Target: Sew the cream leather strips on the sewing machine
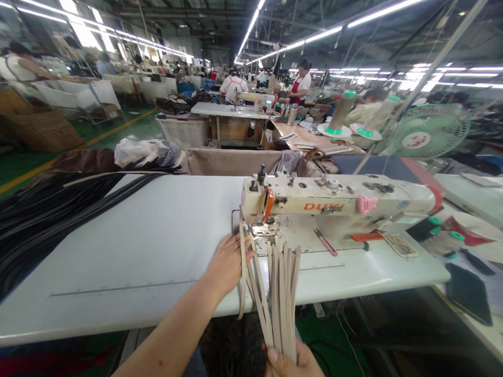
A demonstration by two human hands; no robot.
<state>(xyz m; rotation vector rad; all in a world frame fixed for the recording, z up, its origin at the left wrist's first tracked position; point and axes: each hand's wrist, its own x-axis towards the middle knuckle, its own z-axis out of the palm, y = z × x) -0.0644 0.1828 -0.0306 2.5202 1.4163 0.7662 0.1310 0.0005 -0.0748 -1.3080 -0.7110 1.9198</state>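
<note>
A bundle of narrow beige strips point(281, 299) fans upward from my right hand point(297, 369), whose thumb and fingers are closed round its lower end below the table's front edge. My left hand point(228, 264) lies at the left of the sewing machine's needle area, fingers stretched forward and pressed down by the strips' far ends. One beige strip point(243, 276) passes over its fingers and hangs past the table edge; whether the fingers pinch anything is hidden. The sewing machine point(300, 198) stands just beyond both hands.
Pink-handled thread snips point(326, 243) lie on the machine bed. Long black strips point(40, 219) spill over the left end of the white table point(150, 251). Thread cones point(340, 112) and a green fan point(430, 131) stand behind at right. Co-workers sit and stand farther back.
</note>
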